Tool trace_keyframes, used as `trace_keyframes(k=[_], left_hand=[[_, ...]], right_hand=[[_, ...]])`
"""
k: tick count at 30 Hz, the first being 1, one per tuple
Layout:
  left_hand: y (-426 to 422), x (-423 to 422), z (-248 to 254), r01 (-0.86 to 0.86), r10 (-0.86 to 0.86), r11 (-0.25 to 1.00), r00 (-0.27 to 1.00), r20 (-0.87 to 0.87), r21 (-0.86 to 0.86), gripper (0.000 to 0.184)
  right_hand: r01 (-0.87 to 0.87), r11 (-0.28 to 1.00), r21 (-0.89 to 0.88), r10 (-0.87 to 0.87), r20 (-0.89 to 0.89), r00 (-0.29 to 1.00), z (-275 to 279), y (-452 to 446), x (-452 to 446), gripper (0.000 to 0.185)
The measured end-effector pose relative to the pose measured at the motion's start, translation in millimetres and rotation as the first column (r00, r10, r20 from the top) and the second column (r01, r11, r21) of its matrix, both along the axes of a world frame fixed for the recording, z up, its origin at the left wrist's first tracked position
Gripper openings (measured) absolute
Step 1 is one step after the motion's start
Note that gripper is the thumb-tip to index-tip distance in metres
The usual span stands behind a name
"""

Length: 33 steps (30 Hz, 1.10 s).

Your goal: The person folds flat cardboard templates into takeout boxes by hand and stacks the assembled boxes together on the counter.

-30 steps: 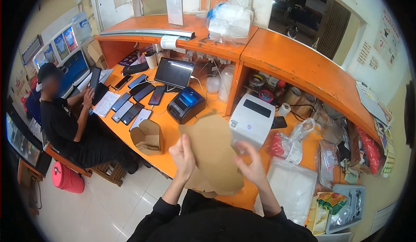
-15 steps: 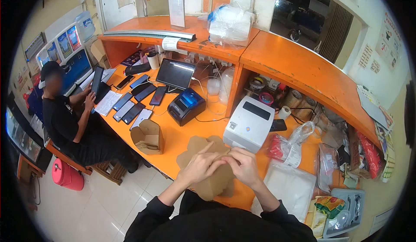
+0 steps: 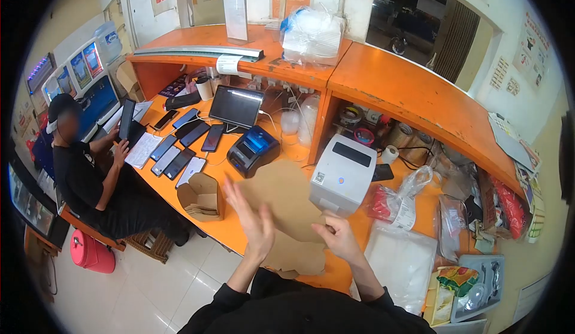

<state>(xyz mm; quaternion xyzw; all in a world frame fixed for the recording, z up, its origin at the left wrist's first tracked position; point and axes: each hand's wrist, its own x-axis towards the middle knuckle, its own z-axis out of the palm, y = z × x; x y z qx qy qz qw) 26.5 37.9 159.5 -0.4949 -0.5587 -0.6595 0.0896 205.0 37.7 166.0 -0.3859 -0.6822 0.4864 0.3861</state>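
A flat brown cardboard box blank (image 3: 284,193) is raised over the orange counter, tilted up toward me. My right hand (image 3: 340,236) pinches its right edge between thumb and fingers. At its left side, my left hand (image 3: 251,223) is open, fingers stretched and thumb apart; whether the palm touches the cardboard I cannot tell. More flat blanks (image 3: 293,255) lie on the counter below, partly covered by the raised one. Folded, nested cardboard boxes (image 3: 201,197) stand to the left of my left hand.
A white label printer (image 3: 344,175) stands just beyond my right hand, and a black receipt printer (image 3: 253,151) behind the cardboard. Several phones (image 3: 178,163) lie on the left. Clear plastic bags (image 3: 400,262) are on the right. A seated person (image 3: 90,166) holds a tablet at far left.
The upper blank has come up from the pile and tilted. My left hand has moved left and opened, while my right hand stays at the cardboard's right edge.
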Motion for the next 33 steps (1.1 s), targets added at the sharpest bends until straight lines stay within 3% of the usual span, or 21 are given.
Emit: trace_keyframes(k=[1, 3, 6, 9, 11, 14, 17, 20, 22, 25, 26, 27, 28, 31, 33], left_hand=[[-3.1, 1.8, 5.6, -0.022, 0.022, 1.0, 0.985, -0.173, 0.004, 0.037], [-19.8, -4.0, 3.1, 0.019, -0.186, 0.956, 0.81, -0.557, -0.292, 0.052], [-14.2, -5.1, 8.9, 0.384, -0.591, 0.778, 0.716, -0.373, -0.497, 0.047], [-6.5, -10.6, -19.2, 0.553, -0.716, 0.665, 0.662, -0.22, -0.502, 0.036], [-4.6, -9.2, -23.7, 0.517, -0.655, 0.732, 0.713, -0.25, -0.443, 0.03], [-7.1, -5.1, -18.3, 0.416, -0.531, 0.832, 0.789, -0.31, -0.365, 0.03], [-11.1, 7.6, -12.8, 0.337, -0.432, 0.895, 0.817, -0.382, -0.291, 0.036], [-15.8, 12.0, -15.7, 0.372, -0.479, 0.87, 0.791, -0.381, -0.322, 0.052], [-21.7, 10.4, 4.5, 0.379, -0.509, 0.844, 0.79, -0.341, -0.38, 0.057], [-23.4, -9.8, 22.2, 0.345, -0.377, 0.896, 0.924, -0.068, -0.28, 0.063], [-20.8, -25.1, 21.3, 0.586, -0.541, 0.732, 0.81, 0.227, -0.348, 0.061], [-17.4, -44.4, 17.8, 0.791, -0.608, 0.517, 0.608, 0.511, -0.326, 0.06], [-15.8, -54.9, 15.5, 0.934, -0.57, 0.283, 0.347, 0.745, -0.219, 0.058], [-25.9, -52.9, 7.9, 0.993, -0.449, 0.121, 0.053, 0.892, 0.002, 0.052], [-30.7, -37.2, 4.3, 0.978, -0.373, 0.207, 0.06, 0.926, 0.02, 0.049]], right_hand=[[-0.014, 0.994, 0.111, 0.014, -0.005, 1.0, -0.9, 3.9, -1.4, 0.012], [-0.053, 0.957, 0.284, 0.043, 0.043, 0.998, 4.7, 9.1, -4.3, 0.009], [-0.113, 0.883, 0.455, 0.037, 0.172, 0.984, 19.5, 13.1, -7.5, 0.005], [-0.035, 0.797, 0.603, -0.082, 0.166, 0.983, 21.2, 19.1, -13.4, 0.005], [0.099, 0.73, 0.677, -0.202, 0.075, 0.977, 19.5, 19.1, -21.6, 0.01], [0.472, 0.651, 0.594, -0.479, -0.16, 0.863, 29.6, 8.3, -37.6, 0.017], [0.245, 0.697, 0.674, -0.341, 0.011, 0.94, 19.2, -0.5, -36.6, 0.02], [0.294, 0.753, 0.589, -0.411, 0.073, 0.909, 11.3, 0.7, -44.1, 0.014], [0.238, 0.856, 0.459, -0.286, 0.036, 0.957, 15.6, 10.1, -34.8, 0.011], [-0.009, 0.923, 0.384, -0.032, 0.101, 0.994, 42.3, 23.1, -8.6, 0.007], [-0.038, 0.912, 0.408, -0.011, 0.116, 0.993, 49.8, 24.5, -5.2, 0.007], [-0.068, 0.9, 0.431, 0.011, 0.132, 0.991, 56.2, 25.4, -3.4, 0.008], [-0.099, 0.886, 0.454, 0.036, 0.146, 0.989, 58.9, 25.5, -3.8, 0.012], [0.104, 0.948, 0.3, -0.143, 0.111, 0.984, 53.7, 15.7, -23.5, 0.019], [0.115, 0.809, 0.576, -0.206, 0.095, 0.974, 23.8, 12.2, -39.0, 0.026]])
